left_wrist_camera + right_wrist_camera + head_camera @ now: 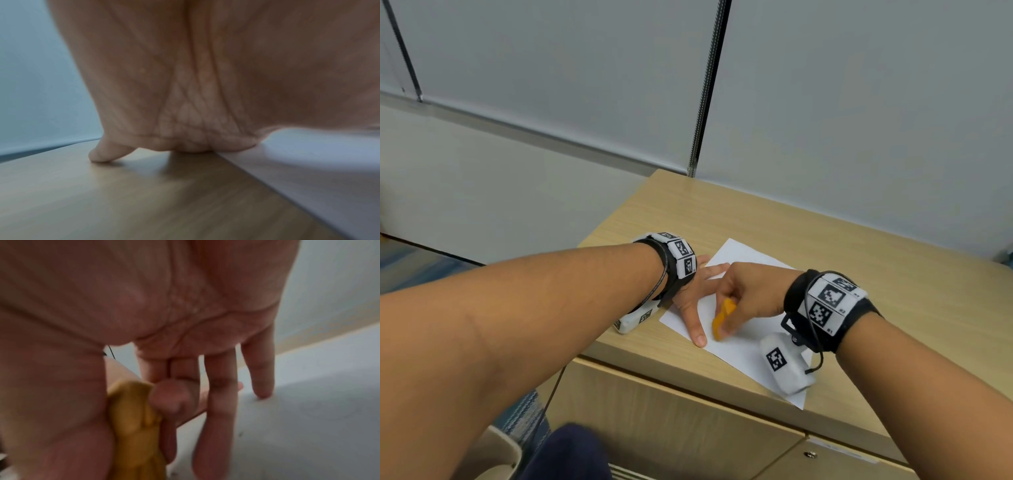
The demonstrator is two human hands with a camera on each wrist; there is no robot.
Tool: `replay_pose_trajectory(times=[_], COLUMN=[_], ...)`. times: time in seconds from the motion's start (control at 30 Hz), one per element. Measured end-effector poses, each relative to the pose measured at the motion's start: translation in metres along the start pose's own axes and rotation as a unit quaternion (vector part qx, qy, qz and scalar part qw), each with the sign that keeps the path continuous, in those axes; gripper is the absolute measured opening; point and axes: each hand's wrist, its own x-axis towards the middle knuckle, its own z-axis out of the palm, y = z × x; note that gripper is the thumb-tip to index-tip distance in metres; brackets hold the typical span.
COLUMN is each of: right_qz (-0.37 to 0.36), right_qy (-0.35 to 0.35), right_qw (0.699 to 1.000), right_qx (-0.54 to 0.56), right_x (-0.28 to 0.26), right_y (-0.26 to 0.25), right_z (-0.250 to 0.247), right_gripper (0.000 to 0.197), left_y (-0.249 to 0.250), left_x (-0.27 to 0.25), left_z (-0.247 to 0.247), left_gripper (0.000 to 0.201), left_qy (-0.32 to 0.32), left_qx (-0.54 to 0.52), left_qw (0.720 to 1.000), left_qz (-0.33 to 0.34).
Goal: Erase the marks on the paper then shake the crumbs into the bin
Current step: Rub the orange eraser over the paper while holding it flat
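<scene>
A white sheet of paper [750,339] lies on the wooden cabinet top [859,260]. My left hand [697,301] lies flat with spread straight fingers on the paper's left edge, holding it down; the left wrist view shows the palm [185,97] pressed onto wood and the paper [318,170]. My right hand [743,298] pinches an orange eraser [722,320] between thumb and fingers, its lower end on the paper beside the left thumb. In the right wrist view the eraser [133,426] sits between thumb and forefinger, the other fingers [222,402] hanging straight. Small dark crumbs [240,434] lie on the paper.
The cabinet stands in a corner against grey wall panels [859,102]. Its front edge [688,370] runs just below the paper, with cupboard doors underneath. A beige bin rim [500,448] shows at the bottom left on the floor, beside my dark trouser leg [571,452].
</scene>
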Motion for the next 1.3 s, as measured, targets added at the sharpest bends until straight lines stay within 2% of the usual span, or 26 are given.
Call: replay_pose_trajectory(times=[0.03, 0.1, 0.13, 0.23, 0.37, 0.47, 0.57, 0.73, 0.93, 1.07, 1.13, 1.3], right_qz=[0.003, 0.026, 0.034, 0.011, 0.072, 0.115, 0.154, 0.186, 0.157, 0.133, 0.128, 0.111], right_qy=[0.025, 0.132, 0.145, 0.077, 0.184, 0.190, 0.235, 0.200, 0.206, 0.212, 0.212, 0.233], right_qw=[1.000, 0.990, 0.988, 0.997, 0.980, 0.974, 0.958, 0.960, 0.960, 0.959, 0.960, 0.961], right_qx=[-0.011, -0.049, -0.046, -0.022, -0.026, 0.035, 0.059, 0.057, 0.107, 0.129, 0.132, 0.102], right_x=[0.001, 0.006, 0.008, 0.008, 0.014, 0.003, -0.015, -0.040, -0.046, -0.046, -0.045, -0.041], right_y=[0.000, 0.003, 0.005, 0.004, 0.013, 0.028, 0.046, 0.064, 0.071, 0.069, 0.067, 0.063], right_z=[0.001, 0.003, 0.005, 0.004, 0.002, -0.006, -0.013, -0.007, 0.002, 0.006, 0.006, 0.008], right_gripper=[0.027, 0.024, 0.026, 0.029, 0.029, 0.027, 0.025, 0.023, 0.024, 0.024, 0.023, 0.024], left_y=[0.001, 0.005, 0.006, 0.004, 0.003, 0.002, 0.002, 0.010, 0.013, 0.011, 0.012, 0.025], left_x=[-0.002, -0.005, -0.005, -0.004, -0.001, 0.002, 0.000, -0.006, -0.026, -0.035, -0.031, -0.010], left_z=[-0.001, -0.003, -0.004, -0.003, -0.002, -0.003, -0.004, -0.003, 0.000, -0.010, -0.014, -0.021], left_gripper=[0.127, 0.123, 0.122, 0.130, 0.132, 0.139, 0.142, 0.138, 0.109, 0.095, 0.096, 0.113], left_qy=[0.004, 0.010, 0.011, 0.009, 0.000, -0.001, -0.010, -0.008, -0.007, 0.043, 0.052, 0.004], left_qx=[0.000, 0.000, 0.002, 0.009, 0.011, 0.019, 0.019, 0.001, -0.017, -0.030, -0.045, 0.010], left_qw=[1.000, 1.000, 1.000, 1.000, 1.000, 1.000, 1.000, 1.000, 0.999, 0.999, 0.998, 1.000], left_qz=[0.004, 0.015, 0.017, 0.021, -0.001, -0.012, -0.018, -0.028, -0.026, -0.007, 0.010, 0.021])
